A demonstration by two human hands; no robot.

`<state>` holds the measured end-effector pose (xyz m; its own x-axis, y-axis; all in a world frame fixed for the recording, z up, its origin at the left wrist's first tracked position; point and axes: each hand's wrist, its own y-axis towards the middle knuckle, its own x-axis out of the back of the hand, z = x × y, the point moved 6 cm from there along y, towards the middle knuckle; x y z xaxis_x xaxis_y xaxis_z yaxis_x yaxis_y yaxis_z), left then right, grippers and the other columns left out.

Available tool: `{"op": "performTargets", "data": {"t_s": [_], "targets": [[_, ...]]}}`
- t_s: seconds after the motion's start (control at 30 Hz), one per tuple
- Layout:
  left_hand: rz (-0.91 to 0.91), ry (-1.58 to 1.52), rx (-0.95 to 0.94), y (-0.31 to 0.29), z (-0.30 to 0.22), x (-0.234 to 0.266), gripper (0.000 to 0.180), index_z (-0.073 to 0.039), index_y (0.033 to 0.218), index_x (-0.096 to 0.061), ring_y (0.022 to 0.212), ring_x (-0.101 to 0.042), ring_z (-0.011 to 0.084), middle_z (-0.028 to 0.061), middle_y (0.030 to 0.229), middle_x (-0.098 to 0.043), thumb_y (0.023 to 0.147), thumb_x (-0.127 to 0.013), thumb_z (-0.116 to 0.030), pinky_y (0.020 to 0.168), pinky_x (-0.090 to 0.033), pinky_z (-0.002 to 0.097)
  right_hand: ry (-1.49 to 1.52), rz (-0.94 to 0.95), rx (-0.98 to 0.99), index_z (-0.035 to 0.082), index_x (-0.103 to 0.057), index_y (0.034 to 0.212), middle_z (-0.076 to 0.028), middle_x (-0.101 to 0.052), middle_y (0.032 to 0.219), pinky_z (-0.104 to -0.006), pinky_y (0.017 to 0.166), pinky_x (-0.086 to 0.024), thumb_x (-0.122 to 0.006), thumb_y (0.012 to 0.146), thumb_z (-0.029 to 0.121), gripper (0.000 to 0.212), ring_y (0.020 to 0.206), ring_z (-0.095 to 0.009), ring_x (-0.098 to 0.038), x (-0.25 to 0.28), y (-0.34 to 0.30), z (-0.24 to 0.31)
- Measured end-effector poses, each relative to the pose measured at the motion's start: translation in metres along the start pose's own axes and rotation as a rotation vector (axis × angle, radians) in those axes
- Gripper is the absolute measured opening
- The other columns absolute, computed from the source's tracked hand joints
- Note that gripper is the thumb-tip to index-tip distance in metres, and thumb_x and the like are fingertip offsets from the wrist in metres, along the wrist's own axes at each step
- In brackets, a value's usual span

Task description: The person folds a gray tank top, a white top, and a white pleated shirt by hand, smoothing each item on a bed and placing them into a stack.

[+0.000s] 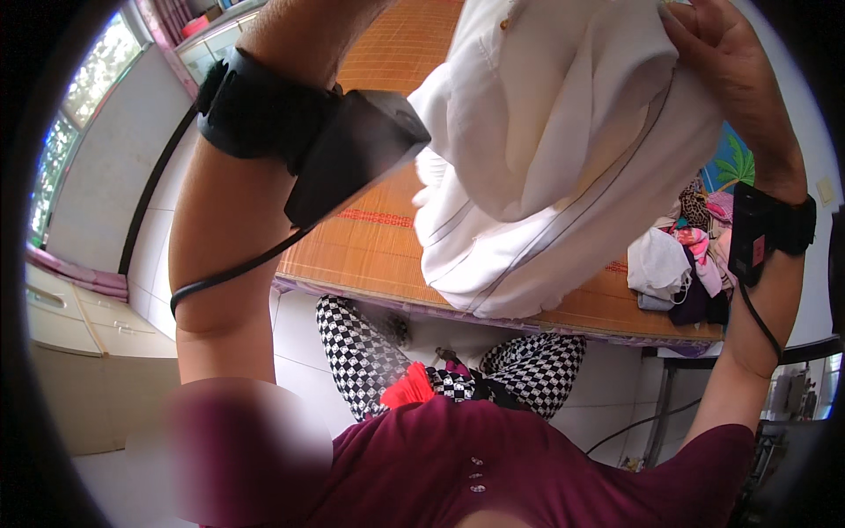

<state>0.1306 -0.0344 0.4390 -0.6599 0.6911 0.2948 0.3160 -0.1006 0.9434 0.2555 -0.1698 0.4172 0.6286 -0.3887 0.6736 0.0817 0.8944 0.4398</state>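
A white garment [563, 158] with thin dark seam lines hangs in folds, held up in front of me above a bamboo mat [370, 238]. My right hand [726, 53] is at its upper right edge, the fingers closed on the fabric. My left forearm [233, 211] rises along the left side and leaves the picture at the top, so the left hand itself is out of sight. A small button shows near the garment's upper left part. Its kind cannot be made out from the folds.
A pile of mixed clothes [687, 255] lies on the mat at the right. Black strapped devices sit on my left forearm [343, 141] and right wrist [766, 233]. Below the mat's front edge are my legs in checkered trousers [361, 361] and a red cloth [407, 387]. Cabinets [88, 317] stand at left.
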Motion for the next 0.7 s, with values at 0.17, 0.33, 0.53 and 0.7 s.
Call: {"op": "performTargets", "data": {"t_s": [0.17, 0.33, 0.53, 0.7], "targets": [[-0.038, 0.194, 0.072, -0.012, -0.013, 0.001, 0.019, 0.004, 0.103, -0.066, 0.080, -0.064, 0.0141, 0.0106, 0.091, -0.067, 0.093, -0.056, -0.009, 0.073, -0.056, 0.0261, -0.087, -0.158, 0.002, -0.002, -0.052, 0.125, -0.007, -0.069, 0.088, -0.0235, 0.070, -0.053, -0.061, 0.096, 0.016, 0.035, 0.076, -0.010, -0.065, -0.019, -0.003, -0.001], [-0.038, 0.439, 0.205, -0.028, 0.003, 0.034, 0.017, 0.002, 0.102, -0.065, 0.074, -0.062, 0.0117, 0.0077, 0.085, -0.066, 0.093, -0.055, -0.008, 0.065, -0.054, 0.0225, -0.143, 0.190, -0.079, 0.006, -0.062, 0.120, -0.002, -0.067, 0.105, -0.0233, 0.091, -0.048, -0.057, 0.098, 0.029, 0.033, 0.098, -0.007, -0.061, 0.043, -0.022, -0.047], [0.085, 0.732, 0.509, -0.141, 0.077, 0.123, 0.024, -0.003, 0.113, -0.065, 0.087, -0.062, 0.0105, 0.0050, 0.098, -0.067, 0.098, -0.056, -0.018, 0.080, -0.050, 0.0245, -0.043, 0.191, -0.327, 0.006, -0.066, 0.112, 0.002, -0.066, 0.093, -0.0239, 0.078, -0.050, -0.071, 0.088, 0.023, 0.029, 0.085, -0.006, -0.061, 0.040, -0.060, -0.123], [0.205, 0.640, 0.722, -0.240, 0.067, 0.094, 0.018, -0.001, 0.104, -0.065, 0.072, -0.057, 0.0130, 0.0062, 0.090, -0.063, 0.086, -0.066, -0.007, 0.067, -0.049, 0.0260, -0.213, 0.321, -0.298, 0.002, -0.065, 0.092, -0.006, -0.067, 0.083, -0.0302, 0.071, -0.049, -0.071, 0.078, 0.008, 0.016, 0.076, -0.015, -0.062, -0.032, -0.115, -0.190]]}}
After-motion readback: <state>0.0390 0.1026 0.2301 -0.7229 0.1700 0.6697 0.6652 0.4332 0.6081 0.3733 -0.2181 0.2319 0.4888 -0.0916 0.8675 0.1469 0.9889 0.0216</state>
